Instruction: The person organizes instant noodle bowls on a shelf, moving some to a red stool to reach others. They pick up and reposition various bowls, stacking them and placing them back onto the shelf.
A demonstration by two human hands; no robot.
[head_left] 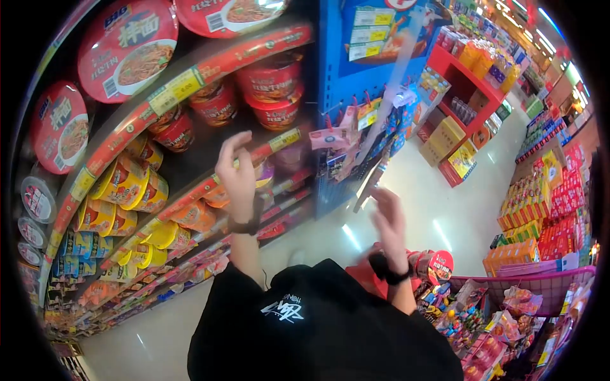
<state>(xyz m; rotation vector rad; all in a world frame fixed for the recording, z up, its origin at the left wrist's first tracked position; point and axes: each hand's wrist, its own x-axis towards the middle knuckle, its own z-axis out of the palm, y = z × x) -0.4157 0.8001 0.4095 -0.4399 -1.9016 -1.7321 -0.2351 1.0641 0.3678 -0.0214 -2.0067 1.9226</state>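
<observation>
My left hand [236,171] is raised in front of the noodle shelf with its fingers slightly curled and apart, holding nothing. Nearest to it are stacked red instant noodle tubs [272,89] on the shelf above and a red shelf edge strip [260,152] with a price tag. My right hand [389,219] is out over the aisle, fingers stretched and a little blurred, with nothing seen in it. Beyond its fingertips is the end of a blue pegboard panel [337,159] with small hanging packets. Below my right wrist are red noodle tubs [435,265].
Yellow noodle tubs [121,184] fill the lower shelves at left; big red noodle bowls [129,51] stand above. A purple-rimmed bin [559,279] of packaged snacks is at the lower right. A red display stand [467,79] and stacked boxes [527,197] line the aisle floor [426,197].
</observation>
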